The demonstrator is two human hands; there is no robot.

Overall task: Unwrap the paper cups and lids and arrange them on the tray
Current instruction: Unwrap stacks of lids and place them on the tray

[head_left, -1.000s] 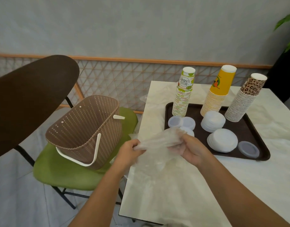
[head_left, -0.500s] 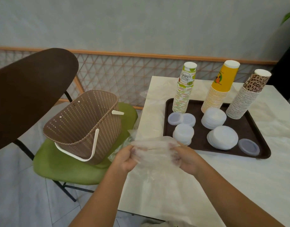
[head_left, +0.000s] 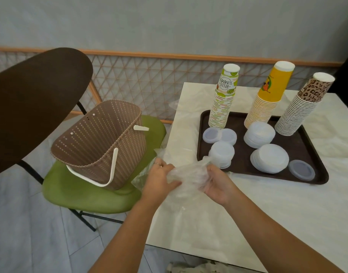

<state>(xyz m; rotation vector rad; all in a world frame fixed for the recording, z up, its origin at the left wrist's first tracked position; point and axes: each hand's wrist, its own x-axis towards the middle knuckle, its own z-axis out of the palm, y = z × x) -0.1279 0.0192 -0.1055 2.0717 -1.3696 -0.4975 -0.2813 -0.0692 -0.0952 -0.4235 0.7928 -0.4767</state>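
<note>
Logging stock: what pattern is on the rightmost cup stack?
Leopard print on the rightmost cup stack, head view.

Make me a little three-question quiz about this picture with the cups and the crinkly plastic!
1. True or false: the three cup stacks stand upside down on the brown tray.
2. Which cup stack stands nearest the basket? A) leopard-print stack B) yellow stack C) lime-print stack
3. Fill in: the left hand and right hand both grip a clear plastic ____.

Key: 1 true; 2 C; 3 wrapper.
</note>
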